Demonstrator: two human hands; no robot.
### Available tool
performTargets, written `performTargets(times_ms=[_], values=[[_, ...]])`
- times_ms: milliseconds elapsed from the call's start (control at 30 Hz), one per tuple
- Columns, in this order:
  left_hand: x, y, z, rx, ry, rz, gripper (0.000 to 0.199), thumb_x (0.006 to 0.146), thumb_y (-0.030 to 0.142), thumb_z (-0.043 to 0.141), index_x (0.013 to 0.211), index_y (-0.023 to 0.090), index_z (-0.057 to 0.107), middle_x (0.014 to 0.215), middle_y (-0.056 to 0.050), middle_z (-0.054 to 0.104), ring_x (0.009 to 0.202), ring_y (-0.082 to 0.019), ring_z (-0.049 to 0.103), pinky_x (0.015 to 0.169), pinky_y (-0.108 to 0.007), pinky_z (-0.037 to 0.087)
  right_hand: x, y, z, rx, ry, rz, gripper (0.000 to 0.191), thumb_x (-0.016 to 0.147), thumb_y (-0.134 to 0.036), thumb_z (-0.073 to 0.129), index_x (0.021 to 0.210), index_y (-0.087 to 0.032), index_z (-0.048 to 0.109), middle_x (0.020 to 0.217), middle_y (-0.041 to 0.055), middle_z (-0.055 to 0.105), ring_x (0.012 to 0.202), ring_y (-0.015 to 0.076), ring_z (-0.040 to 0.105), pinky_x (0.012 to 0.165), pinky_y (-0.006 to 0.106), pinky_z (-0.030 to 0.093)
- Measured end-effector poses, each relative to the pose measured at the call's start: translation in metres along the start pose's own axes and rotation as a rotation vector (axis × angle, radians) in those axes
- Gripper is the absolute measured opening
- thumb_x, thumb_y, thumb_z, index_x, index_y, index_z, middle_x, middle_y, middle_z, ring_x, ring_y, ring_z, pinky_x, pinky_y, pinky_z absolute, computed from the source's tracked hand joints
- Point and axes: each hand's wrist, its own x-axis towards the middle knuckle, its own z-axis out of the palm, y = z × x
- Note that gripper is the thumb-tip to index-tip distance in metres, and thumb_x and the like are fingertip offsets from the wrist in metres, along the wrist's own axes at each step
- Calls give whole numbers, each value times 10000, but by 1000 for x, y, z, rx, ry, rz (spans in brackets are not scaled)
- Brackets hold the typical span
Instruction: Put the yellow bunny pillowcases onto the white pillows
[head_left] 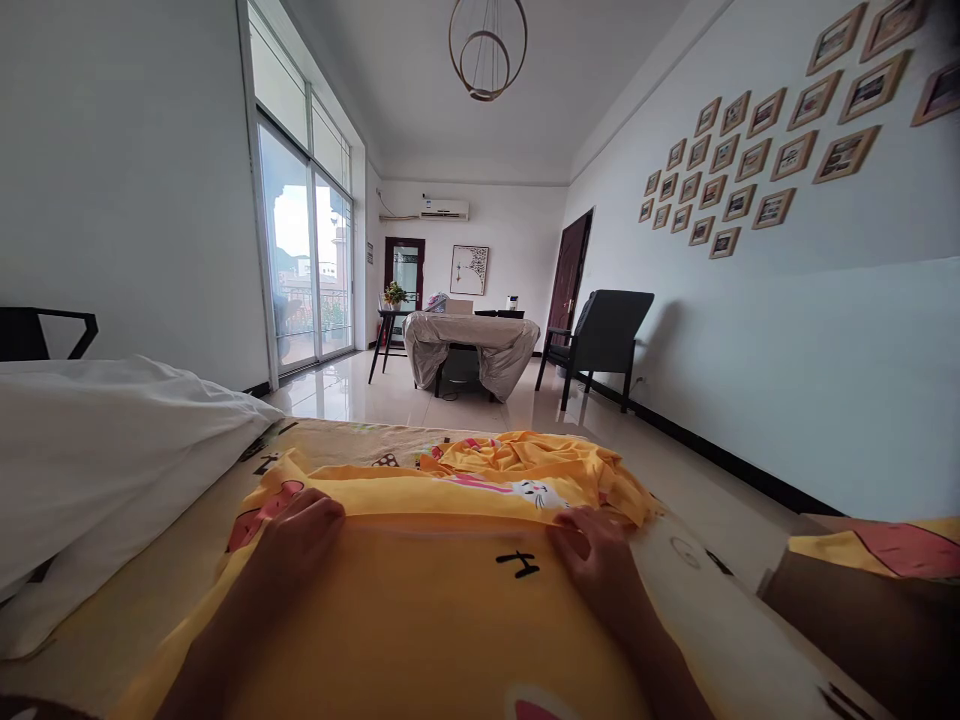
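Observation:
A yellow printed cloth (420,620) with a rabbit face, a black letter and pink patches lies spread in front of me, its far part folded over and bunched. My left hand (309,525) is closed on the folded edge at the left, fingers pinching the fabric. At the right, my right hand (589,548) pinches the same edge between thumb and fingers. Between both hands the edge runs nearly straight. Beneath it is a cream patterned cover (712,610), visible on either side.
White fabric (112,470) is heaped at the left. A brown box (847,610) with yellow and pink cloth (892,545) over its top stands at the right. Farther off are a plastic-draped table (480,335), a dark armchair (604,335) and a plant (394,293).

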Motion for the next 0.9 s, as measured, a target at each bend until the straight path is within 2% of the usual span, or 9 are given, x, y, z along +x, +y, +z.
performTargets(times_ms=[67,133,200,267,400,533,700,900], values=[[-1,3,-3,31,65,75,158,884,257,451,895,213,603,857,-15,628,829,-142,589,730,-227,452,1,-3,-3,23,89,-110,118,870,-297,552,942,-220,605,893,40,660,872,220,599,813,380,418],[-3,12,-8,84,93,146,162,880,225,463,984,222,587,932,-20,638,918,-158,596,799,-245,455,1,-9,-6,49,135,-239,101,879,-239,542,958,-228,605,925,40,663,895,206,601,820,364,422],[-6,27,-12,111,41,187,145,895,226,471,991,233,578,970,-18,638,948,-163,592,827,-256,453,1,-16,-9,87,111,-331,91,888,-197,532,918,-231,611,916,36,662,877,189,602,793,336,430],[-9,44,-12,90,-62,206,149,914,232,459,1009,241,573,1005,-15,634,947,-158,591,835,-255,457,0,-23,-11,125,38,-371,109,898,-178,527,921,-237,616,911,29,663,861,175,602,783,321,433],[-10,64,-3,29,-223,192,229,941,203,378,1082,234,556,1079,-30,619,986,-159,576,861,-266,468,-3,-38,-10,135,-143,-340,182,924,-180,484,1042,-255,601,1018,35,665,940,179,598,845,339,430],[-8,59,8,31,-269,115,227,948,220,362,1056,237,560,1092,-38,605,996,-183,554,885,-316,458,-4,-44,-11,102,-263,-263,204,926,-213,475,1083,-259,596,1105,46,649,1029,199,579,889,364,432],[-8,49,11,50,-255,77,244,956,224,341,1041,248,569,1057,-32,598,973,-181,539,866,-319,433,-3,-39,-8,71,-239,-178,220,942,-269,457,1088,-257,621,1119,61,637,1043,222,565,906,406,432],[-10,50,11,47,-217,94,225,949,223,363,1048,244,563,1015,-23,600,940,-187,542,842,-337,423,-5,-36,-4,73,-212,-143,225,940,-305,470,1088,-238,625,1075,67,640,1027,228,561,910,415,436]])
